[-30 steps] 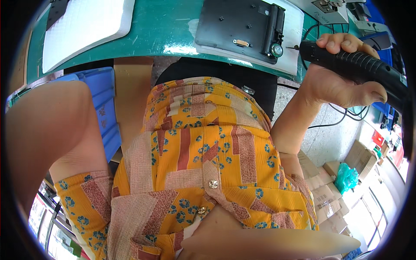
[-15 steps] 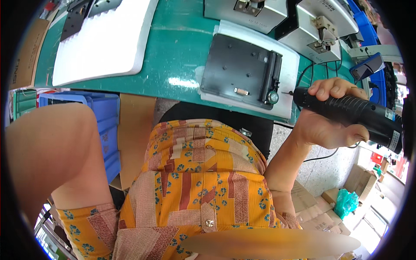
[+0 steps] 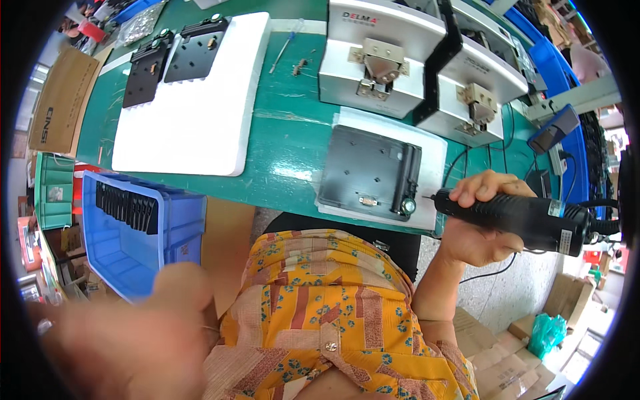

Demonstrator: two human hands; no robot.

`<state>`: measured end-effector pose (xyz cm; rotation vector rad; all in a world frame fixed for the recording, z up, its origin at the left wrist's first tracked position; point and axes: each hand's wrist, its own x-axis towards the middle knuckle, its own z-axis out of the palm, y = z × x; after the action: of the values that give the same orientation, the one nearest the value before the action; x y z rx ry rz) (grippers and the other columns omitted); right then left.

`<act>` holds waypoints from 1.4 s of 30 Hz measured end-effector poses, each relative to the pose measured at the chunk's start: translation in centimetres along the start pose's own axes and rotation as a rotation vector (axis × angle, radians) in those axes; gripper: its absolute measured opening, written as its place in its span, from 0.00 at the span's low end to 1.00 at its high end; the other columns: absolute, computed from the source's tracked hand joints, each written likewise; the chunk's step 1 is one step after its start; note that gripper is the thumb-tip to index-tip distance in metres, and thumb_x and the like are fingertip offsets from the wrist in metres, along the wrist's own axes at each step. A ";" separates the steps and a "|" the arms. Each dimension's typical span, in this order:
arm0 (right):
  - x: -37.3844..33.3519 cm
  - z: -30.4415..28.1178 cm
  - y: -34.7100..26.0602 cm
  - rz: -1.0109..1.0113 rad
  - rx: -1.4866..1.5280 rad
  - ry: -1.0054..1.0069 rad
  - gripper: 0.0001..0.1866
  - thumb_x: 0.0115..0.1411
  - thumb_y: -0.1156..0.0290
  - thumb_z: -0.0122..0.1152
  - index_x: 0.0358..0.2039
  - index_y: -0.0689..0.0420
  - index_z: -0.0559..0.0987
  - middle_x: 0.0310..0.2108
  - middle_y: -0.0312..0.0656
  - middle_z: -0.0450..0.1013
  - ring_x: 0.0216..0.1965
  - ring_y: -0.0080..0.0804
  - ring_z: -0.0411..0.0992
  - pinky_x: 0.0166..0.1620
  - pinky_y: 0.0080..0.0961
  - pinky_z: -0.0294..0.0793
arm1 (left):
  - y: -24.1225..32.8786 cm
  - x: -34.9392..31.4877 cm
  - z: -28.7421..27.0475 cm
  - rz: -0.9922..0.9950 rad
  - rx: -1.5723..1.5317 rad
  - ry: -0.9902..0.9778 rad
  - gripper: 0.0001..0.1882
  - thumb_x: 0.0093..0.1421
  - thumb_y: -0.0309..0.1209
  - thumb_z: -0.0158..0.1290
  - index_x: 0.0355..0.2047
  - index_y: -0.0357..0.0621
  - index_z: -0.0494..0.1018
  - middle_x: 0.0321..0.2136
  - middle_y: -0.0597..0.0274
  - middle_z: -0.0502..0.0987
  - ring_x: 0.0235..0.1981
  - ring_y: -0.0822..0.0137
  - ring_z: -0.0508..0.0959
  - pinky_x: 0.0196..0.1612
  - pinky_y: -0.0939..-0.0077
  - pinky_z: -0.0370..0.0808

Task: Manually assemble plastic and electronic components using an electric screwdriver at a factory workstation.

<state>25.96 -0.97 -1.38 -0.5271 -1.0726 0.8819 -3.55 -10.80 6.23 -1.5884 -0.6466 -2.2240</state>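
Note:
My right hand [image 3: 481, 217] is closed round a black electric screwdriver [image 3: 510, 215], its thin bit pointing left. Just left of the bit lies a black panel [image 3: 369, 170] with a dark bar and a round silvery part [image 3: 407, 206] along its right side. A small metal piece [image 3: 367, 201] sits near the panel's front edge. The panel rests on a pale sheet [image 3: 437, 170] at the table's edge. At the lower left, close to the camera, my left hand [image 3: 143, 327] is smeared by motion, so its fingers cannot be made out.
Two silvery machines with metal latches [image 3: 383, 67] stand behind the panel. On the green table [image 3: 287, 150], a white foam board [image 3: 193, 127] carries two black panels [image 3: 197, 50]. A blue bin [image 3: 180, 220] holding several black parts stands at the left, beside a cardboard box [image 3: 63, 100].
The view has shifted, bringing more of the table and the blue bin into sight. My left arm has swung, and its hand now shows at lower left. The screwdriver stays in my right hand.

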 end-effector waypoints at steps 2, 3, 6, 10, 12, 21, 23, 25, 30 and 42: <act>0.9 -0.9 -0.4 -0.005 0.013 -0.008 0.44 0.52 0.34 0.72 0.51 0.59 0.67 0.35 0.45 0.69 0.29 0.36 0.72 0.31 0.35 0.77 | -0.8 -2.3 4.1 -0.055 0.051 -0.172 0.06 0.60 0.33 0.57 0.36 0.49 0.79 0.33 0.63 0.78 0.31 0.66 0.77 0.39 0.64 0.77; 0.9 -1.4 -0.3 -0.027 -0.028 -0.027 0.44 0.53 0.33 0.70 0.51 0.59 0.67 0.34 0.45 0.69 0.29 0.36 0.72 0.31 0.35 0.77 | -2.1 -6.4 7.0 -0.135 0.067 -0.310 0.05 0.57 0.27 0.57 0.35 0.45 0.80 0.32 0.64 0.78 0.31 0.68 0.77 0.40 0.68 0.79; 2.1 -1.6 -1.0 -0.076 0.000 -0.081 0.44 0.55 0.32 0.67 0.53 0.60 0.67 0.34 0.46 0.69 0.29 0.36 0.72 0.30 0.34 0.77 | -1.9 -11.5 7.9 -0.230 -0.007 -0.888 0.12 0.49 0.25 0.62 0.36 0.41 0.82 0.32 0.64 0.76 0.35 0.64 0.77 0.47 0.58 0.76; 3.1 -0.8 -0.8 -0.098 0.040 -0.154 0.46 0.56 0.31 0.65 0.55 0.61 0.68 0.36 0.47 0.70 0.30 0.37 0.73 0.31 0.34 0.76 | -2.1 -14.1 8.7 -0.164 0.010 -0.928 0.14 0.46 0.26 0.62 0.36 0.43 0.83 0.33 0.65 0.76 0.36 0.65 0.76 0.49 0.59 0.75; 3.8 -0.3 -0.6 -0.091 0.066 -0.203 0.47 0.56 0.29 0.64 0.56 0.61 0.68 0.36 0.47 0.70 0.31 0.37 0.72 0.32 0.34 0.76 | -2.0 -14.4 8.9 -0.155 0.031 -0.939 0.14 0.49 0.28 0.60 0.38 0.43 0.83 0.34 0.65 0.76 0.37 0.66 0.76 0.51 0.58 0.74; 10.1 3.7 0.1 -0.062 0.182 -0.561 0.51 0.53 0.21 0.58 0.58 0.56 0.74 0.42 0.40 0.69 0.38 0.33 0.67 0.42 0.34 0.68 | -2.2 -15.2 9.4 -0.103 0.068 -1.002 0.17 0.54 0.32 0.57 0.44 0.45 0.82 0.35 0.66 0.75 0.39 0.67 0.75 0.55 0.54 0.73; 10.6 4.3 1.1 -0.054 0.197 -0.578 0.51 0.52 0.20 0.57 0.58 0.55 0.74 0.42 0.40 0.69 0.38 0.33 0.67 0.42 0.34 0.68 | -2.2 -15.4 9.2 -0.138 0.067 -0.991 0.17 0.55 0.32 0.56 0.44 0.45 0.82 0.36 0.65 0.75 0.39 0.66 0.75 0.55 0.53 0.73; 11.1 4.7 1.7 -0.053 0.204 -0.593 0.51 0.52 0.20 0.56 0.58 0.55 0.75 0.42 0.40 0.69 0.38 0.33 0.67 0.42 0.34 0.68 | -2.2 -15.2 9.3 -0.156 0.064 -1.004 0.17 0.56 0.32 0.55 0.45 0.45 0.81 0.36 0.65 0.75 0.39 0.66 0.75 0.56 0.53 0.73; 12.5 5.8 2.6 -0.048 0.185 -0.623 0.52 0.50 0.18 0.55 0.57 0.52 0.76 0.42 0.40 0.69 0.38 0.33 0.68 0.43 0.35 0.69 | -2.3 -15.1 9.4 -0.164 0.045 -1.051 0.17 0.57 0.33 0.53 0.46 0.44 0.80 0.36 0.64 0.75 0.40 0.66 0.75 0.57 0.51 0.73; 13.4 6.8 4.0 -0.039 0.174 -0.678 0.53 0.47 0.14 0.51 0.56 0.48 0.78 0.42 0.40 0.70 0.38 0.33 0.69 0.42 0.36 0.71 | -2.3 -15.2 9.4 -0.193 0.027 -1.055 0.17 0.58 0.32 0.53 0.46 0.43 0.80 0.36 0.63 0.75 0.39 0.66 0.75 0.57 0.50 0.73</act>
<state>21.03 12.06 5.49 -0.0471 -1.5889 1.1424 7.68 -3.68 -5.91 -2.7307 -1.0920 -1.2966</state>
